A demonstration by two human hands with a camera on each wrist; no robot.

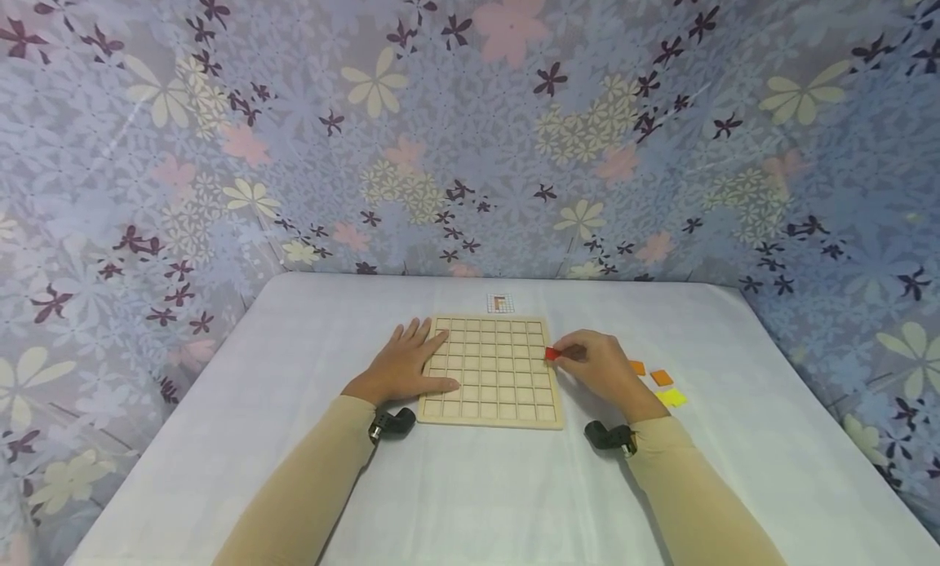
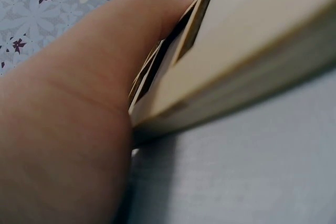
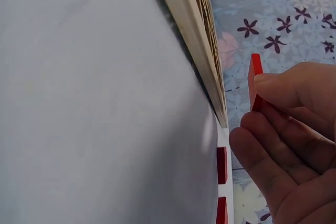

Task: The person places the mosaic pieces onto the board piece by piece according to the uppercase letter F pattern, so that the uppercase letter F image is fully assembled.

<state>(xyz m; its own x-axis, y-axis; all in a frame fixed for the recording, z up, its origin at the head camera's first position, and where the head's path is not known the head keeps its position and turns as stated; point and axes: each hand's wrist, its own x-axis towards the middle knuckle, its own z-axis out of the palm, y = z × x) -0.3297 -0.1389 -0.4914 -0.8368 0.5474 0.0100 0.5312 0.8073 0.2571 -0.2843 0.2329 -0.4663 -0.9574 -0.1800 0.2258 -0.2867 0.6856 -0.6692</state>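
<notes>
A square wooden grid board [image 1: 489,425] lies on the table. My left hand [image 1: 396,366] rests spread over its left edge, thumb and index finger reaching onto the grid. In the left wrist view the thumb [image 2: 152,17] lies along the board's raised rim [image 2: 220,85]. Just at the board's right edge, my right hand [image 1: 605,370] pinches a small red tile [image 1: 552,354] between thumb and fingers. Seen from the right wrist, that tile [image 3: 254,80] stands edge-on, raised above the table. No tiles show in the visible grid cells.
Right of the right hand lie orange tiles [image 1: 661,378] and yellow tiles [image 1: 671,398]. A small printed card [image 1: 500,303] with a coloured grid pattern lies behind the board. White cloth [image 1: 485,501] covers the table, and a floral curtain [image 1: 470,142] hangs behind it.
</notes>
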